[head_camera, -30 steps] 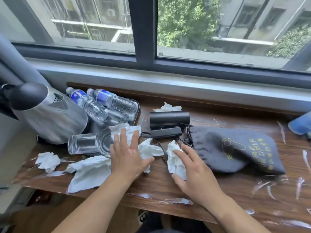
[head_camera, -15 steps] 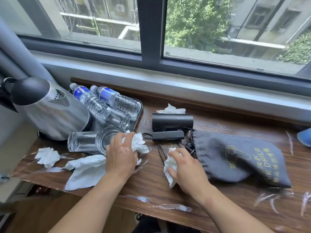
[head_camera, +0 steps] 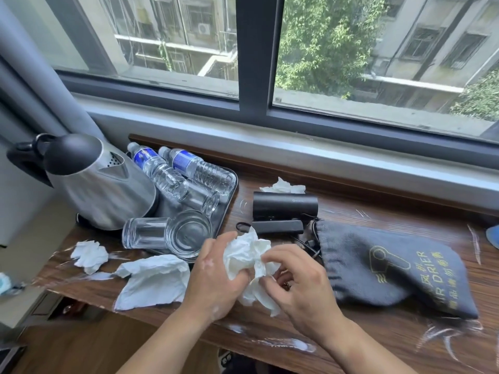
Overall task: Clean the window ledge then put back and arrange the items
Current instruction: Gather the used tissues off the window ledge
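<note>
Both hands have drawn together since a moment ago: the left hand [head_camera: 213,282] curls its fingers round one crumpled tissue wad [head_camera: 245,255] and the right hand [head_camera: 302,287] pinches it, over the front of the wooden ledge [head_camera: 378,346]. From the wad, the grey dryer pouch [head_camera: 391,268] lies at three o'clock, the kettle [head_camera: 100,190] at ten, and a flat tissue [head_camera: 154,282] at eight.

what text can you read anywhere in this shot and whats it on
"R DRIER": yellow print on the grey bag; any letters before it do not show.
Yellow Chinese characters above and below it on the bag: too blurred to read with confidence.
Small pale logo on the black hair dryer: too small to read.
Blue labels on the two water bottles: print too blurred to read.
</note>
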Available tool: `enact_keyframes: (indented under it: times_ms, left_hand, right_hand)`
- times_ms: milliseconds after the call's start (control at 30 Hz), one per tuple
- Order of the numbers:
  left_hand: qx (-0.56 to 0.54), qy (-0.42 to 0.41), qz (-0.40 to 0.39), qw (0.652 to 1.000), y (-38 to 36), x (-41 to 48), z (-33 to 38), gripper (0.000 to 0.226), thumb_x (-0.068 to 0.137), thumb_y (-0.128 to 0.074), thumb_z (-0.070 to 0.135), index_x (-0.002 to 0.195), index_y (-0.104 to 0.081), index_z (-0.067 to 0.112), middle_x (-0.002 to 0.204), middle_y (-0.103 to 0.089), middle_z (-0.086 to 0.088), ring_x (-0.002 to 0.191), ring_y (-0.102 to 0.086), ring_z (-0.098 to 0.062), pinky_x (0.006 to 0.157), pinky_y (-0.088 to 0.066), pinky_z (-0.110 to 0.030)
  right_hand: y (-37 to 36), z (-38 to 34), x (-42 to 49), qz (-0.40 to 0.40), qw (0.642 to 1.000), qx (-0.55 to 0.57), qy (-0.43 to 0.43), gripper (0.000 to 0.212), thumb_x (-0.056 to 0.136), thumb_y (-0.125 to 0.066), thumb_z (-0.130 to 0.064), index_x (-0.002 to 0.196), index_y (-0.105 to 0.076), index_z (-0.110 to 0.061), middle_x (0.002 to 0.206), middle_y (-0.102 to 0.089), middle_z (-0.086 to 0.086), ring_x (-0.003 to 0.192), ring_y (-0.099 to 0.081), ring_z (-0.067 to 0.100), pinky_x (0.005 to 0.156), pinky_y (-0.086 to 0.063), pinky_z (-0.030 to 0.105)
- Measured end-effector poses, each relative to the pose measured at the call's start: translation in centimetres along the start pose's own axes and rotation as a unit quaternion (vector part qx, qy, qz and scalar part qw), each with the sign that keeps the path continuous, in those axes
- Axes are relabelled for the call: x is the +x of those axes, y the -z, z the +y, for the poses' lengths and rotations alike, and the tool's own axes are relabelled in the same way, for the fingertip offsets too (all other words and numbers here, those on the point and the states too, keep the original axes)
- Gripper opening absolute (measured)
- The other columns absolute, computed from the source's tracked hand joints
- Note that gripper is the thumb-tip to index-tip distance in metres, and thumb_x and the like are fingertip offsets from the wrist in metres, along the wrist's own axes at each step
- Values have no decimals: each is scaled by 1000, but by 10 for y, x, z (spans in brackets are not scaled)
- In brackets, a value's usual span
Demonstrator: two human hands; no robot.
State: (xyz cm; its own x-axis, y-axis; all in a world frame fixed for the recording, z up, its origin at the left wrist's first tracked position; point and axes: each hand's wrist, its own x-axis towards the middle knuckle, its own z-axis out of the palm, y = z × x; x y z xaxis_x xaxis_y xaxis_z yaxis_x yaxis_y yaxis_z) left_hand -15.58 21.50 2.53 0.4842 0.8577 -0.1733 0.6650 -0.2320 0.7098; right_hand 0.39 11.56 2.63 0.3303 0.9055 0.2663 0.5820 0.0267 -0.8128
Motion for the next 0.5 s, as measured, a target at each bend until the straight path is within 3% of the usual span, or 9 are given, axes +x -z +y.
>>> enact_keyframes:
  times_ms: [100, 167, 200, 233, 300, 433, 500]
  left_hand:
    - [-64, -27, -59, 996, 12, -8, 1, 68, 65, -58, 51, 131, -43, 53, 128, -49, 21, 107, -55, 4, 93, -39, -15]
    - [-115, -37, -87, 989, 21, -17, -1, 69, 65, -57, 54, 132, -43, 58, 134, -45, 32, 77, -59, -2, 77, -42, -11]
    - [-134, -35, -90, 986, 26, -21, -3, 70, 66, -60, 57, 134, -42, 59, 136, -44, 37, 72, -59, -2, 74, -44, -11]
    - [-141, -31, -82, 986, 29, -25, -5, 72, 68, -63, 62, 136, -42, 58, 137, -43, 41, 83, -61, 4, 79, -44, -8]
    - [-122, -23, -44, 991, 36, -32, -13, 68, 74, -69, 65, 137, -45, 55, 134, -46, 43, 119, -48, 19, 93, -34, 2]
    - [-53, -12, 13, 998, 59, -52, -43, 41, 86, -73, 30, 115, -59, 57, 123, -55, 39, 119, -50, 15, 92, -31, 3]
    - [-47, 26, 49, 997, 77, -66, -64, 41, 84, -71, 25, 110, -62, 55, 122, -56, 40, 118, -52, 14, 93, -34, -1]
  right_hand:
    - [-13, -3, 2, -22, 1000, 9, -12, 24, 77, -72, -20, 101, -72, -24, 106, -63, -18, 84, -62, 0, 72, -56, 25]
    - [-20, -6, 3, -41, 999, 22, -25, 25, 77, -74, -17, 100, -72, -26, 105, -63, -20, 82, -62, 0, 71, -55, 21]
    - [-23, -8, 3, -58, 997, 36, -35, 26, 77, -75, -14, 100, -71, -27, 104, -63, -20, 81, -63, 2, 70, -55, 19]
    - [-26, -12, 3, -80, 994, 53, -47, 28, 78, -75, -13, 101, -71, -28, 104, -63, -19, 82, -64, 5, 70, -55, 19]
    - [-32, -22, 3, -139, 982, 101, -77, 33, 78, -69, -9, 103, -69, -30, 102, -66, -15, 83, -67, 12, 72, -57, 22]
    - [-49, -40, 2, -259, 940, 179, -127, 35, 82, -61, 3, 104, -66, -24, 101, -73, -10, 93, -72, 14, 76, -57, 25]
    - [-67, -41, 5, -232, 963, 100, -94, 28, 81, -60, -9, 100, -67, -27, 96, -73, -14, 90, -70, 7, 73, -53, 20]
